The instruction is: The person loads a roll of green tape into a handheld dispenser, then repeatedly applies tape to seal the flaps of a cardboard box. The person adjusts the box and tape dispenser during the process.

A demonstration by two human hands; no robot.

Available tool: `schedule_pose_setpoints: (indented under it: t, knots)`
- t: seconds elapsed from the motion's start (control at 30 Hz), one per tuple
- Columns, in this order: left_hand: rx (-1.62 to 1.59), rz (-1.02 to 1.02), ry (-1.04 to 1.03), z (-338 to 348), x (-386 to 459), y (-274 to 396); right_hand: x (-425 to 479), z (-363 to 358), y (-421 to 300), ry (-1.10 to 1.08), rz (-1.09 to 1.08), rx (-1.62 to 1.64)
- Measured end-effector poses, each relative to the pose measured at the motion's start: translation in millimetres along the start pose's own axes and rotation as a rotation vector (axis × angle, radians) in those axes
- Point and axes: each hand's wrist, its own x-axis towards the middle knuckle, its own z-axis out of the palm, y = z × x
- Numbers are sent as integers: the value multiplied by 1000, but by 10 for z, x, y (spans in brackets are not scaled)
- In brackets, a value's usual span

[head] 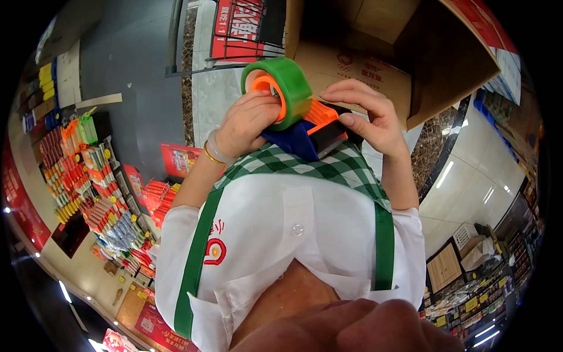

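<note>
A hand-held packing tape dispenser [288, 143] with a blue body, orange parts and a toothed metal blade lies against the front of my green checked apron [356, 165]. It carries a thick roll of green packing tape [297, 88] on an orange hub. My left hand [248, 121] grips the dispenser, its fingers hooked into the roll's core and its thumb out of sight. At the blade end, my right hand [374, 112] has its fingers and thumb spread apart. The thumb tip is close beside or touching the orange part; no tape shows between the fingers.
An open cardboard carton [396, 92] stands just beyond my right hand. Ahead is a black wire cart or rack [244, 39] with red printed panels. Shelves of packaged goods [96, 180] line the left, and more shelving [475, 299] lies at lower right. The floor is tiled [466, 185].
</note>
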Motion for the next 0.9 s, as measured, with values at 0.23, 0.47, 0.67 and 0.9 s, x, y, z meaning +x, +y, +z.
schedule_pose_setpoints:
  t: [0.23,0.47,0.67,0.9]
  knots:
    - [188,79,11,-108,45,33,-3,-9,-21,-29,-44,-111]
    - [199,108,34,-78,15,-20,71,53,18,23,-39,-152]
    - [42,125,64,11,29,-56,174,83,131,10,249,270]
    - [-84,97,67,50,50,-53,307,134,170,-9,368,525]
